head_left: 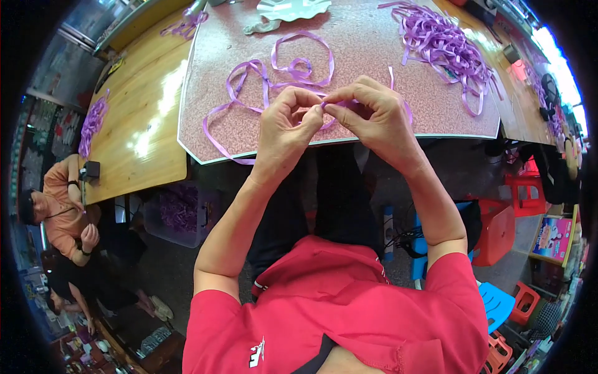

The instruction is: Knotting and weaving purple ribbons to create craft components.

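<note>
My left hand (283,128) and my right hand (372,118) meet over the near part of the pink speckled board (367,59). Thumb and forefinger of each pinch the same narrow purple ribbon (240,78), fingertips almost touching; the bit between them is mostly hidden. From there the ribbon runs in loose loops to the left and away from me, and one loop hangs near the board's front edge. A short end stands up behind my right hand. Farther right on the board lies a tangled heap of purple ribbons (439,47).
A white wavy-edged dish (293,9) stands at the board's far side. The yellow wooden table (149,137) extends left with more ribbon bunches. Below it is a clear plastic bin (199,215) of purple ribbon. A person in orange (62,215) sits at left; red stools (526,193) stand at right.
</note>
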`<state>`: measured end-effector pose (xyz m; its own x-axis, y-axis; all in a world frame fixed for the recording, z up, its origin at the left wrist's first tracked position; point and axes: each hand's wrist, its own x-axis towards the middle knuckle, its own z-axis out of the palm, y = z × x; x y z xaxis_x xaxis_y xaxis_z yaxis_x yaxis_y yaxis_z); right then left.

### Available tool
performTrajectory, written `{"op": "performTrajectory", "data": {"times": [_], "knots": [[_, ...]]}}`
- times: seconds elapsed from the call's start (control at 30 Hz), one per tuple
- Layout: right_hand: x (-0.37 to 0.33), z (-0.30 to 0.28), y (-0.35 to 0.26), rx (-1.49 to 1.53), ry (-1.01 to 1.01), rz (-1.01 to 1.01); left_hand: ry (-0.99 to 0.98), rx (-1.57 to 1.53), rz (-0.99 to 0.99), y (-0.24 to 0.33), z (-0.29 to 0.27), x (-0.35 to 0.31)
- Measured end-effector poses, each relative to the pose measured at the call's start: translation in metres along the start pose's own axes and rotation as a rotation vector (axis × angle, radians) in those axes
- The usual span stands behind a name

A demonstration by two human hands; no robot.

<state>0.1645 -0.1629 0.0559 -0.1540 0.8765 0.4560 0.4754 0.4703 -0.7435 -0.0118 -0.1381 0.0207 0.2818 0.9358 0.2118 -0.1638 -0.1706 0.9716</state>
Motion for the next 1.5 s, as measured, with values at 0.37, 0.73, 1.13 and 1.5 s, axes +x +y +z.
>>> {"op": "performTrajectory", "data": {"times": [0.37, 0.73, 1.13, 1.5], "knots": [[-0.003, 0.004, 0.008, 0.091, 0.007, 0.044, -0.108, -0.283, -0.112, 0.002, -0.005, -0.001], [-0.005, 0.006, 0.005, 0.145, -0.002, 0.123, -0.07, -0.127, -0.09, -0.001, -0.005, 0.001], [-0.001, 0.008, 0.01, 0.109, -0.076, 0.171, -0.105, -0.111, -0.086, 0.002, -0.009, 0.004], [0.0, 0.004, 0.004, 0.493, -0.106, 0.32, -0.15, -0.17, -0.127, -0.002, -0.016, 0.006]]}}
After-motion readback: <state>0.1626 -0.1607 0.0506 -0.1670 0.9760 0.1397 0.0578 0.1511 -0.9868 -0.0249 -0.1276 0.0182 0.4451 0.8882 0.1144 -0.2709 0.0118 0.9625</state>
